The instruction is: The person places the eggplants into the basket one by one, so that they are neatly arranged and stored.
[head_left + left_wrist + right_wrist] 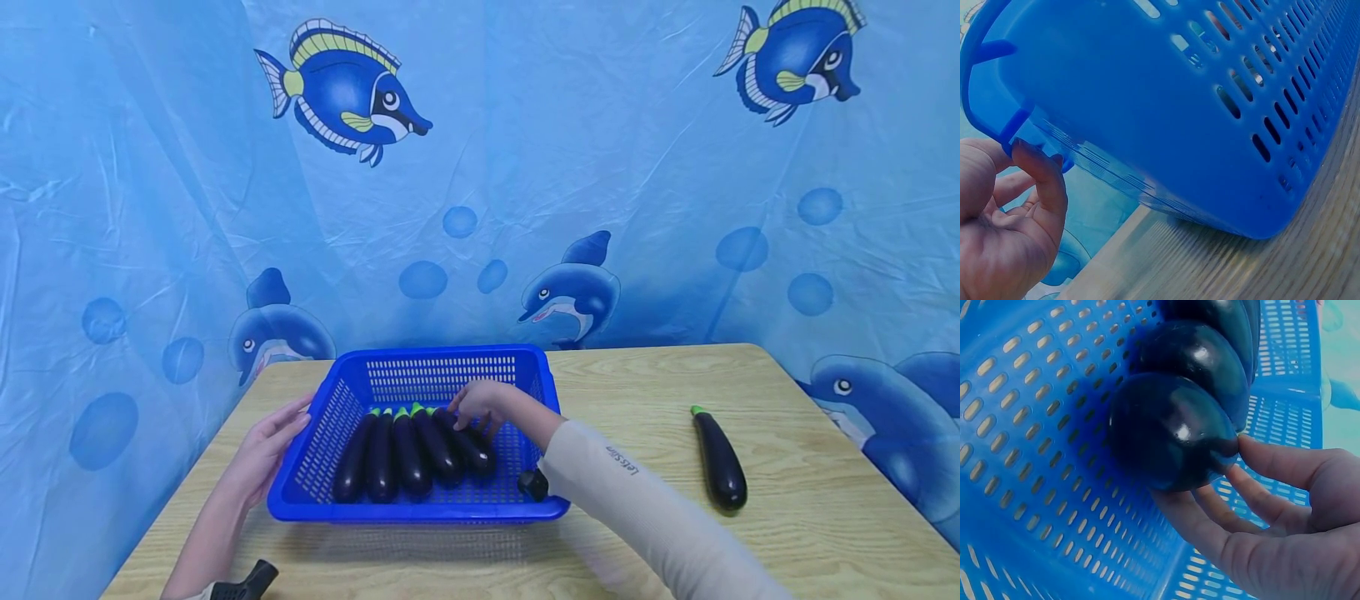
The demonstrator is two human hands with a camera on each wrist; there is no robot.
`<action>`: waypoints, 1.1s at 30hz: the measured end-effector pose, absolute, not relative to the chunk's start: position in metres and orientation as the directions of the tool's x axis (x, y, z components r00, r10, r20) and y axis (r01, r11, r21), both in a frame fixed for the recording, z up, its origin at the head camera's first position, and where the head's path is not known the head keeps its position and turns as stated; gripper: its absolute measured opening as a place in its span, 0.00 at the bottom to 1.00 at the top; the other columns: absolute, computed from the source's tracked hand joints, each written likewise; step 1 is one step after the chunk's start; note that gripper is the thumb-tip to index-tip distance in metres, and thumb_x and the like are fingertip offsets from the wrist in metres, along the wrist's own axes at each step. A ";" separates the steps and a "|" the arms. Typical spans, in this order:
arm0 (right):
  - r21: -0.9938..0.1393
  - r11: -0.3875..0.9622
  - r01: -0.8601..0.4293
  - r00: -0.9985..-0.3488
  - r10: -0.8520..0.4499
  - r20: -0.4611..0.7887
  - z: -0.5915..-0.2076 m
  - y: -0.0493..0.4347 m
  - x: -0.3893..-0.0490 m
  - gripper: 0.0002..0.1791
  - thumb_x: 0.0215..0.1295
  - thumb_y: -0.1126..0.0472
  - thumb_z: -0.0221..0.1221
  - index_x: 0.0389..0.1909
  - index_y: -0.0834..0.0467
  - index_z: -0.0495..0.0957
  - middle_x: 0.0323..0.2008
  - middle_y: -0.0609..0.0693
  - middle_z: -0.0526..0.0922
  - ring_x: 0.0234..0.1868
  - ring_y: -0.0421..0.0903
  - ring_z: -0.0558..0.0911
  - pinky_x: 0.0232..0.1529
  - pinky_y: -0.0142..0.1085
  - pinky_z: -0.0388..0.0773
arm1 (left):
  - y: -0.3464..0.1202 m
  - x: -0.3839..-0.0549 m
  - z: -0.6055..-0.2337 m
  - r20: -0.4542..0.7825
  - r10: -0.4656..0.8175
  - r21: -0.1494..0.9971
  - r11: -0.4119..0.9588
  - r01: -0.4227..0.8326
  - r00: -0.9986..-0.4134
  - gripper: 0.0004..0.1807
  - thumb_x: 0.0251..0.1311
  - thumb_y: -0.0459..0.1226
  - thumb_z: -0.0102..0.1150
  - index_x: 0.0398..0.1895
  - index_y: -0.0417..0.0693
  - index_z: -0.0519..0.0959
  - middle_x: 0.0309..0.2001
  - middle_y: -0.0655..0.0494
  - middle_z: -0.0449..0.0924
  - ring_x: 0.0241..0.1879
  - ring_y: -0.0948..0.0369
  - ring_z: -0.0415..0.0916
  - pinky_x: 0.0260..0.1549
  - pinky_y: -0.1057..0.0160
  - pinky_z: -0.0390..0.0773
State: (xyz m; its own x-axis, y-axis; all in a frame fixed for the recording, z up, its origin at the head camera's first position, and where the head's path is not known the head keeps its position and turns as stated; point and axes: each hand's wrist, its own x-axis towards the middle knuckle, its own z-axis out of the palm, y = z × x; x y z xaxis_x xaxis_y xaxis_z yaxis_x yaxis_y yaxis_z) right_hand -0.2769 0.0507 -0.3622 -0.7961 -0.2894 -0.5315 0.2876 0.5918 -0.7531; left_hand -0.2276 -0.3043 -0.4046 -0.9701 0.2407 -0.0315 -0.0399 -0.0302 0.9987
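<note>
A blue plastic basket (pixel 420 513) with slotted sides stands on the table. Inside it several dark purple eggplants (pixel 381 467) lie side by side, green stem ends toward the back. My right hand (pixel 480 403) reaches into the basket and holds the rightmost eggplant (pixel 477 452). In the right wrist view, thumb and fingers curl about that eggplant (pixel 1166 434), which lies against its neighbour. At the basket's left side, my left hand (pixel 264 450) grips the rim; the left wrist view shows fingers (pixel 1044 172) bent at a corner of the rim.
One more eggplant (pixel 722 462) lies alone on the wooden table (pixel 630 383), right of the basket, its green end toward the back. Behind the table hangs a blue sheet (pixel 480 167) printed with fish and dolphins.
</note>
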 end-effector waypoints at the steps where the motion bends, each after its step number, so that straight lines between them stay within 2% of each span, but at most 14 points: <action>1: -0.753 0.591 0.289 -0.797 -0.287 -0.531 -0.363 0.051 -0.277 0.20 0.73 0.72 0.60 0.64 0.63 0.80 0.65 0.65 0.79 0.68 0.71 0.77 0.64 0.64 0.76 | -0.304 -0.228 -0.405 -0.033 0.240 0.999 -0.028 -0.041 -0.970 0.17 0.85 0.41 0.44 0.69 0.66 0.74 0.50 0.65 0.86 0.46 0.63 0.87 0.43 0.61 0.88; 11: -0.749 0.582 0.315 -0.804 -0.256 -0.537 -0.365 0.051 -0.276 0.18 0.72 0.71 0.62 0.61 0.61 0.82 0.60 0.64 0.82 0.66 0.70 0.77 0.62 0.67 0.77 | -0.303 -0.228 -0.405 -0.023 0.233 0.999 -0.024 -0.029 -0.972 0.17 0.85 0.41 0.44 0.69 0.66 0.74 0.50 0.64 0.86 0.46 0.63 0.87 0.43 0.60 0.88; 20: -0.753 0.563 0.341 -0.796 -0.253 -0.550 -0.364 0.055 -0.277 0.18 0.74 0.68 0.63 0.63 0.60 0.82 0.60 0.64 0.83 0.65 0.69 0.78 0.61 0.64 0.80 | -0.302 -0.227 -0.406 -0.009 0.269 0.997 -0.070 -0.028 -0.963 0.17 0.85 0.39 0.43 0.62 0.71 0.78 0.49 0.62 0.86 0.45 0.61 0.87 0.41 0.59 0.89; 27: -0.771 0.531 0.351 -0.794 -0.267 -0.545 -0.363 0.059 -0.280 0.18 0.76 0.66 0.62 0.64 0.59 0.81 0.57 0.62 0.84 0.64 0.67 0.80 0.60 0.64 0.80 | -0.302 -0.227 -0.406 -0.020 0.259 0.997 -0.060 -0.037 -0.966 0.16 0.85 0.40 0.44 0.63 0.71 0.77 0.50 0.62 0.86 0.45 0.62 0.87 0.42 0.59 0.89; 33: -0.789 0.512 0.340 -0.807 -0.271 -0.524 -0.357 0.063 -0.281 0.20 0.77 0.66 0.60 0.67 0.59 0.80 0.59 0.63 0.84 0.63 0.66 0.81 0.59 0.64 0.81 | -0.303 -0.227 -0.406 -0.019 0.262 0.998 -0.053 -0.034 -0.965 0.17 0.85 0.40 0.44 0.64 0.71 0.77 0.50 0.63 0.86 0.46 0.62 0.87 0.42 0.59 0.89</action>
